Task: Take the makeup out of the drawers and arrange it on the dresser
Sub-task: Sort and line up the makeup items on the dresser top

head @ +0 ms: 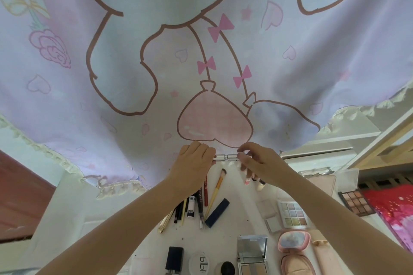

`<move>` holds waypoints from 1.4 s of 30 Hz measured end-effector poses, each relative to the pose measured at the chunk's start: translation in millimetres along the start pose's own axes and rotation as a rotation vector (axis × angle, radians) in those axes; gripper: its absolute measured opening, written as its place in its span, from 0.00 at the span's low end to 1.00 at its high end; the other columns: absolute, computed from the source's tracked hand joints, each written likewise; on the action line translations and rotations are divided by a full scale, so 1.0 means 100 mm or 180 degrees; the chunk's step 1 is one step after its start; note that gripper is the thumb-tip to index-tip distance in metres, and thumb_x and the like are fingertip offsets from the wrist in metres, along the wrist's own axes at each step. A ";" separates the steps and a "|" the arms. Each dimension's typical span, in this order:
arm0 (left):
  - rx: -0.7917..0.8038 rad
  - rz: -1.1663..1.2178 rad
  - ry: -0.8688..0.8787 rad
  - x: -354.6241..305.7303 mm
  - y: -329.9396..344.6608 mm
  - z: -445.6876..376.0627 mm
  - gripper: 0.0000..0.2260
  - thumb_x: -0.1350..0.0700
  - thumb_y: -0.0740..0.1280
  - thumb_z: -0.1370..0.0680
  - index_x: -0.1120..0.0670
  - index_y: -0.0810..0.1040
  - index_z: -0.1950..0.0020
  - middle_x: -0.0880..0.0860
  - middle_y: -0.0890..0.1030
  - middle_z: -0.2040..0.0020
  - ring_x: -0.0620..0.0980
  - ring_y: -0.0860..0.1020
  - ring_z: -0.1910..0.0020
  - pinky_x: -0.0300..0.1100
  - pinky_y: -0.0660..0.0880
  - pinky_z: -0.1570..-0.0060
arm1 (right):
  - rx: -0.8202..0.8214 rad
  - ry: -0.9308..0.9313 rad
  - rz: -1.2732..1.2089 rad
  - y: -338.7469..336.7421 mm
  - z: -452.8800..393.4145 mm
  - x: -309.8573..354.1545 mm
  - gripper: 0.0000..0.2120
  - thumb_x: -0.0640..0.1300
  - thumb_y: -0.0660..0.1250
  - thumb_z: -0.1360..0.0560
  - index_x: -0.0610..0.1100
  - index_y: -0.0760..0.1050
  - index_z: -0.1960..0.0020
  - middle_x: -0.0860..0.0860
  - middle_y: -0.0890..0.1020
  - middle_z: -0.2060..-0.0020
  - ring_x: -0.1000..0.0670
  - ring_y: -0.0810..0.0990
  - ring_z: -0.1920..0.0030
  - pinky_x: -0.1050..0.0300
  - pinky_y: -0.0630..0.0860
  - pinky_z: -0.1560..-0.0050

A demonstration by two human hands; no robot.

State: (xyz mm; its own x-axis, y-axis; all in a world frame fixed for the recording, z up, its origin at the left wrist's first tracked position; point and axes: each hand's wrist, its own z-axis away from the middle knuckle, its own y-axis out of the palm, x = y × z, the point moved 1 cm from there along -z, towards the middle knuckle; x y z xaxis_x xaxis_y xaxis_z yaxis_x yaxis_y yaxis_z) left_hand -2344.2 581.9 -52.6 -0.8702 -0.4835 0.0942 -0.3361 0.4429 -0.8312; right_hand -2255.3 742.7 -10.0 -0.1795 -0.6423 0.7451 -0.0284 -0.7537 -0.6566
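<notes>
My left hand (194, 164) and my right hand (257, 161) each pinch one end of a small silver tube (226, 157), held level above the back of the white dresser top (241, 190). Below them lies a row of pencils and brushes (192, 207), a gold-handled brush (216, 190) and a dark blue stick (217, 212). Eyeshadow palettes (293, 214) sit to the right. Nearer me are an open mirrored compact (252, 254), a pink cushion compact (294, 252), a white jar (202, 262) and a dark bottle (174, 258).
A pale cloth with a cartoon print (201, 62) hangs behind the dresser and drapes onto its back edge. A brown eyeshadow palette (355, 202) and a clear box (317, 174) sit at the right. Red fabric (395, 210) lies beyond the right edge.
</notes>
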 end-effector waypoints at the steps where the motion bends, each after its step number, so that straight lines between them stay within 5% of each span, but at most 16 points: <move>1: 0.0001 -0.0025 0.0022 0.00 0.02 0.01 0.03 0.53 0.54 0.28 0.51 0.64 0.57 0.47 0.77 0.67 0.45 0.74 0.66 0.40 0.62 0.59 | -0.0010 0.0062 -0.0070 0.01 -0.01 -0.04 0.05 0.44 0.58 0.22 0.46 0.71 0.56 0.54 0.76 0.68 0.61 0.73 0.74 0.74 0.68 0.75; 8: 0.0365 0.0175 -0.0064 -0.04 0.15 0.11 0.05 0.51 0.54 0.28 0.50 0.67 0.58 0.45 0.78 0.68 0.44 0.76 0.70 0.36 0.67 0.61 | -0.0389 0.0256 -0.0774 0.00 0.03 -0.28 0.10 0.36 0.65 0.26 0.50 0.73 0.60 0.50 0.76 0.72 0.58 0.74 0.75 0.71 0.71 0.71; 12: 0.0777 0.0573 -0.0295 -0.14 0.28 0.11 0.14 0.51 0.55 0.27 0.53 0.79 0.59 0.46 0.80 0.65 0.44 0.77 0.67 0.34 0.76 0.67 | -0.0330 0.0240 -0.0255 -0.03 0.06 -0.37 0.12 0.36 0.66 0.27 0.53 0.72 0.62 0.52 0.78 0.69 0.60 0.75 0.74 0.72 0.69 0.66; 15: 0.1531 0.1201 -0.0570 -0.26 0.46 0.06 0.13 0.54 0.55 0.19 0.56 0.74 0.39 0.51 0.77 0.46 0.49 0.73 0.46 0.38 0.70 0.46 | -0.0333 0.0144 0.0472 -0.06 0.05 -0.46 0.05 0.37 0.65 0.27 0.45 0.77 0.55 0.48 0.81 0.64 0.51 0.78 0.64 0.71 0.67 0.64; 20: 0.2250 0.2185 -0.1337 -0.60 0.92 -0.02 0.11 0.54 0.62 0.22 0.56 0.79 0.44 0.56 0.77 0.53 0.51 0.73 0.52 0.39 0.68 0.49 | -0.0010 0.0159 0.1577 0.00 0.05 -0.69 0.10 0.41 0.62 0.25 0.40 0.77 0.47 0.44 0.80 0.57 0.47 0.76 0.56 0.60 0.67 0.56; 23: 0.2355 0.2563 -0.1646 -0.79 1.15 0.01 0.10 0.55 0.64 0.24 0.55 0.80 0.45 0.53 0.75 0.57 0.54 0.76 0.48 0.44 0.67 0.41 | 0.0161 0.0341 0.1765 0.10 0.06 -0.81 0.12 0.42 0.60 0.24 0.41 0.76 0.45 0.44 0.80 0.52 0.46 0.77 0.49 0.58 0.70 0.51; 26: 0.2276 0.2754 -0.1883 -0.90 1.29 0.01 0.10 0.56 0.64 0.23 0.57 0.81 0.46 0.50 0.70 0.63 0.54 0.76 0.51 0.42 0.70 0.50 | 0.0231 0.0502 0.1878 0.15 0.02 -0.88 0.12 0.43 0.58 0.24 0.41 0.76 0.45 0.45 0.80 0.52 0.47 0.77 0.49 0.58 0.70 0.51; 33: 0.2305 0.2726 -0.2054 -0.95 1.39 -0.01 0.11 0.57 0.63 0.23 0.60 0.79 0.45 0.60 0.79 0.49 0.57 0.77 0.47 0.42 0.71 0.50 | 0.0228 0.0595 0.2069 0.17 -0.16 -0.89 0.12 0.42 0.57 0.24 0.40 0.75 0.46 0.45 0.79 0.52 0.46 0.76 0.48 0.58 0.69 0.53; 42: 0.2531 0.1970 -0.1624 -0.50 1.10 0.38 0.13 0.57 0.56 0.20 0.57 0.73 0.37 0.53 0.74 0.39 0.51 0.72 0.40 0.42 0.69 0.42 | 0.0243 0.0602 0.2018 0.17 -0.23 -0.88 0.12 0.41 0.59 0.24 0.40 0.75 0.44 0.44 0.79 0.51 0.45 0.77 0.49 0.60 0.64 0.59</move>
State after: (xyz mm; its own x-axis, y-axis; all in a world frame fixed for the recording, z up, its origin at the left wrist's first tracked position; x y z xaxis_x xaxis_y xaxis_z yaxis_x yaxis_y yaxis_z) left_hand -2323.7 626.0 -169.7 -0.4975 -0.6803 -0.5382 0.5850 0.1950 -0.7872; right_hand -2262.9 790.1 -89.3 -0.3082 -0.9342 0.1795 0.2081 -0.2504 -0.9455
